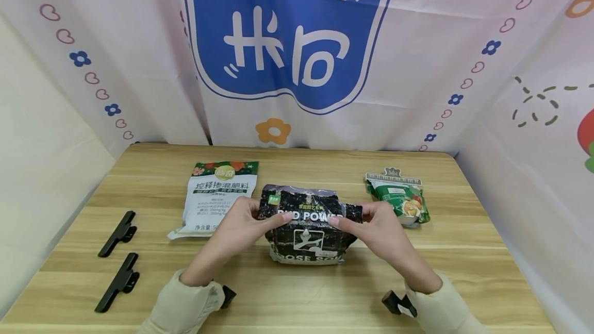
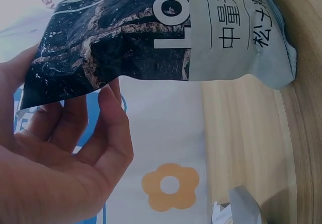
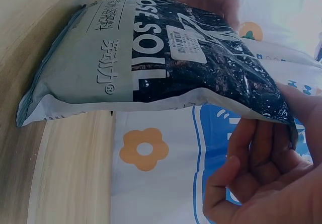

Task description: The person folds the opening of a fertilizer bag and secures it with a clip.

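Beige sleeves cross the bottom edge; left hand and right hand pinch opposite upper sides of the rose soil bag at frame centre, likely because its soft top would sag unsupported.

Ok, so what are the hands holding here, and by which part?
The black bag, by its upper part: the left hand pinches the left side, the right hand the right side.
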`<state>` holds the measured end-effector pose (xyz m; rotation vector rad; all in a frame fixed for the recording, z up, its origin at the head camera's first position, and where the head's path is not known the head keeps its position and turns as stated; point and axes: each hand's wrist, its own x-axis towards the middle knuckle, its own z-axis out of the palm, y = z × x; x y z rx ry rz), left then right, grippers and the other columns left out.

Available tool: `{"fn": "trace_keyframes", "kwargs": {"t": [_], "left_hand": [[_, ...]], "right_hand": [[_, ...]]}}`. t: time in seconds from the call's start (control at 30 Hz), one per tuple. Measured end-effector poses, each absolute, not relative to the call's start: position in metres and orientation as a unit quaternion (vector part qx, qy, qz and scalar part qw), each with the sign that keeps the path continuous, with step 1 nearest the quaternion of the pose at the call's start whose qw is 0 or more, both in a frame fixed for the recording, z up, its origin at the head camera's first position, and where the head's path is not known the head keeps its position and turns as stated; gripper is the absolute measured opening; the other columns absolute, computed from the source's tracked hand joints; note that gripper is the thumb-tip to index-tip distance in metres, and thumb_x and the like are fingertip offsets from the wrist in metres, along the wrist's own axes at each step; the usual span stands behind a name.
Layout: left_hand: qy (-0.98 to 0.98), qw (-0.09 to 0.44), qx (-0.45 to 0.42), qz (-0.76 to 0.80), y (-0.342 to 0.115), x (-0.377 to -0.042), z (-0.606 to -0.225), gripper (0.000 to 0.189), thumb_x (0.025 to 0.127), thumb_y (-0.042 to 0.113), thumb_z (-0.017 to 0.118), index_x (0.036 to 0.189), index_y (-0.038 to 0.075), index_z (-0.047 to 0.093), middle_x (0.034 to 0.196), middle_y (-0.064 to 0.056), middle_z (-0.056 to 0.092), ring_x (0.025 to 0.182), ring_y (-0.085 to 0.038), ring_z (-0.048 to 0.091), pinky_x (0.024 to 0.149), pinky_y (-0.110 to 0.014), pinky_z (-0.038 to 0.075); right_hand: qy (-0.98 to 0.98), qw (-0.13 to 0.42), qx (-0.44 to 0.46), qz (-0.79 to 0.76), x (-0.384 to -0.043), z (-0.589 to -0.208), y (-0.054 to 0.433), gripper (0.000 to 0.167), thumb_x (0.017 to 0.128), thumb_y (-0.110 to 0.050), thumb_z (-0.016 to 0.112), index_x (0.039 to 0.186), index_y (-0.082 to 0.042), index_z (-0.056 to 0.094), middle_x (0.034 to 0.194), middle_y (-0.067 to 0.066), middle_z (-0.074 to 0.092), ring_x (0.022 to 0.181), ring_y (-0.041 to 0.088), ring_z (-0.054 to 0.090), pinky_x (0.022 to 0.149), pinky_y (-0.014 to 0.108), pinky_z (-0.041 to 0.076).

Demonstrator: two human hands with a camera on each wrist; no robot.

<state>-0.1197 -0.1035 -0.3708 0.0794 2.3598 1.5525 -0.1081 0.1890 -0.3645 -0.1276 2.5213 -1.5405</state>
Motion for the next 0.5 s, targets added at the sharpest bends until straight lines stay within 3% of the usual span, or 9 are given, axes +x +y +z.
{"fn": "trace_keyframes", "kwargs": {"t": [0.13,0.23,0.33,0.4,0.47,0.5], "left_hand": [[0.825,0.163,0.016,0.540,-0.103,-0.120,-0.371,0.051,0.085,0.051,0.085,0.061,0.014,0.059,0.048,0.011,0.033,0.045,-0.010,0.024,0.043,-0.022,0.022],[0.820,0.172,0.009,0.546,-0.103,-0.121,-0.373,0.049,0.087,0.049,0.084,0.065,0.013,0.059,0.050,0.009,0.037,0.047,-0.011,0.026,0.045,-0.022,0.024],[0.811,0.163,0.019,0.561,-0.100,-0.121,-0.377,0.035,0.090,0.042,0.082,0.098,0.009,0.072,0.070,0.003,0.063,0.060,-0.010,0.052,0.054,-0.023,0.046],[0.808,0.142,0.037,0.571,-0.098,-0.120,-0.381,0.050,0.092,0.037,0.081,0.131,0.011,0.064,0.104,-0.004,0.073,0.088,-0.017,0.069,0.078,-0.030,0.061],[0.816,0.093,0.065,0.566,-0.096,-0.119,-0.385,0.072,0.092,0.032,0.082,0.152,0.016,0.046,0.138,-0.009,0.064,0.123,-0.026,0.066,0.107,-0.045,0.057],[0.825,0.061,0.081,0.557,-0.094,-0.118,-0.387,0.078,0.092,0.031,0.083,0.157,0.019,0.040,0.147,-0.010,0.057,0.131,-0.029,0.060,0.113,-0.050,0.053]], "right_hand": [[0.849,0.104,-0.028,-0.518,-0.109,-0.365,0.188,0.053,0.085,-0.047,0.086,0.061,-0.013,0.053,0.050,-0.010,0.029,0.046,0.009,0.024,0.045,0.020,0.020],[0.851,0.104,-0.021,-0.514,-0.110,-0.366,0.188,0.054,0.084,-0.047,0.087,0.064,-0.011,0.052,0.054,-0.007,0.032,0.049,0.011,0.028,0.047,0.021,0.025],[0.853,0.095,-0.016,-0.512,-0.111,-0.369,0.189,0.043,0.084,-0.045,0.088,0.081,-0.011,0.061,0.067,-0.003,0.053,0.062,0.012,0.046,0.057,0.024,0.040],[0.854,0.084,-0.022,-0.514,-0.112,-0.371,0.189,0.042,0.084,-0.042,0.088,0.102,-0.012,0.066,0.089,0.001,0.066,0.081,0.014,0.060,0.074,0.028,0.051],[0.852,0.067,-0.037,-0.517,-0.112,-0.374,0.188,0.056,0.085,-0.039,0.088,0.129,-0.017,0.063,0.115,0.005,0.070,0.104,0.018,0.066,0.091,0.035,0.053],[0.851,0.055,-0.050,-0.520,-0.112,-0.375,0.188,0.063,0.085,-0.037,0.088,0.138,-0.019,0.058,0.126,0.005,0.068,0.113,0.020,0.066,0.097,0.038,0.053]]}}
